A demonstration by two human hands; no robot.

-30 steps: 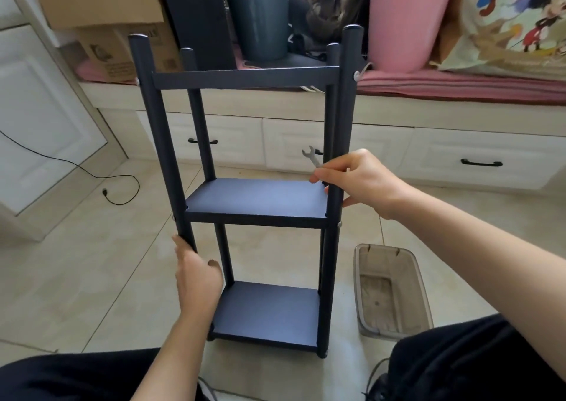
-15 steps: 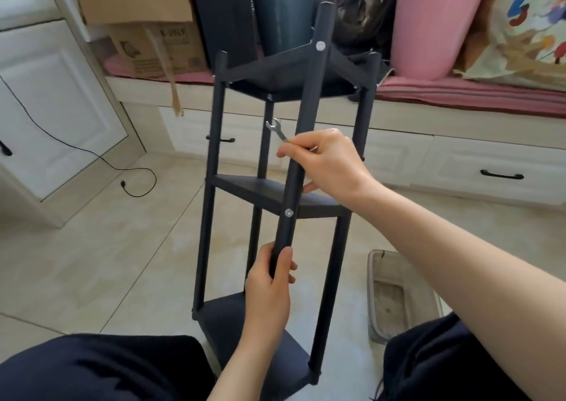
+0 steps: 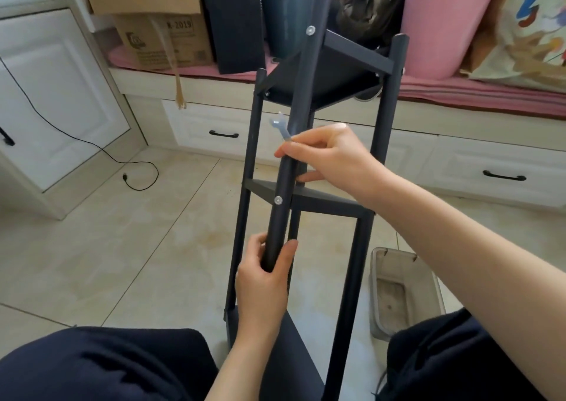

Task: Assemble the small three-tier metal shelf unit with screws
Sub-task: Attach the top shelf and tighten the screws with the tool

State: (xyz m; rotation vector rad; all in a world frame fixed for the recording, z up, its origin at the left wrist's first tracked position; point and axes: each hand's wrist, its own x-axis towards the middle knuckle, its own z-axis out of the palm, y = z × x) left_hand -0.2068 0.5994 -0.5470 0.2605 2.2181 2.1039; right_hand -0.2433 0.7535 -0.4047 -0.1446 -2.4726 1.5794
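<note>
The dark three-tier metal shelf unit (image 3: 324, 207) stands upright on the floor between my knees, one corner post turned toward me. Silver screw heads show on that post at the middle tier (image 3: 278, 200) and the top tier (image 3: 311, 30). My left hand (image 3: 263, 278) grips the near post below the middle tier. My right hand (image 3: 327, 158) grips the same post above the middle tier and also holds a small silver wrench (image 3: 280, 128), whose open end sticks up to the left of the post.
A grey plastic tray (image 3: 404, 293) lies on the tiled floor to the right of the shelf. Behind it runs a white drawer bench (image 3: 459, 162) carrying cardboard boxes (image 3: 159, 42), a dark bin and a pink bucket (image 3: 441, 24). A black cable (image 3: 137, 174) trails on the floor at left.
The shelf unit has been rotated from face-on to corner-on and drawn closer. My left hand moved from the left post to the near post; my right hand kept the wrench.
</note>
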